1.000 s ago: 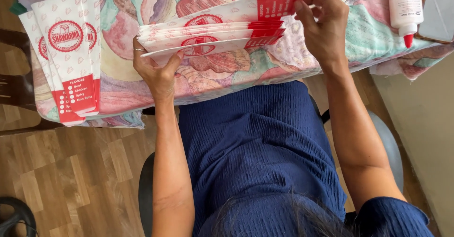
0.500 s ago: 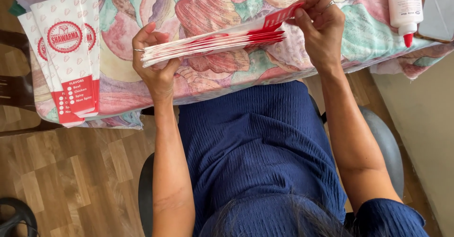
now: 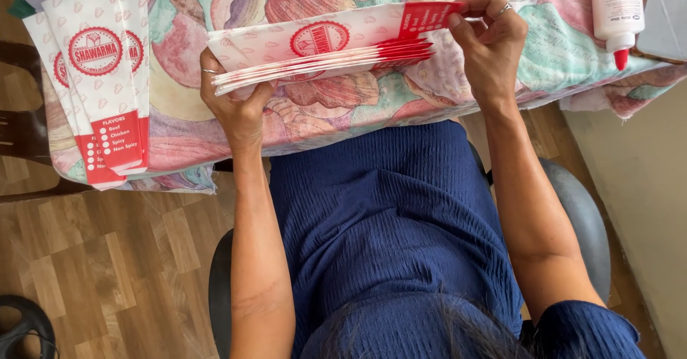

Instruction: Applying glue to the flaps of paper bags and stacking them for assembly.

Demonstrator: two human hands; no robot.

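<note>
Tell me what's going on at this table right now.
A seated person holds a stack of red-and-white paper sleeves above a table with a flowery cloth. The left hand grips one end; the right hand pinches the red end of the top sleeve, lifted off the rest. A second pile of sleeves lies at the table edge, a white squeeze bottle opposite.

Two hands are in view, the left hand (image 3: 236,112) and the right hand (image 3: 490,40), and between them is one bundle of white and red paper sleeves (image 3: 322,51) (the exact number of sheets I cannot tell, perhaps five or more edges show). One second stack of the same sleeves (image 3: 100,80) lies on the surface (image 3: 558,58); at least three. One white glue bottle (image 3: 617,8) with red tip. One ring on each hand.
</note>
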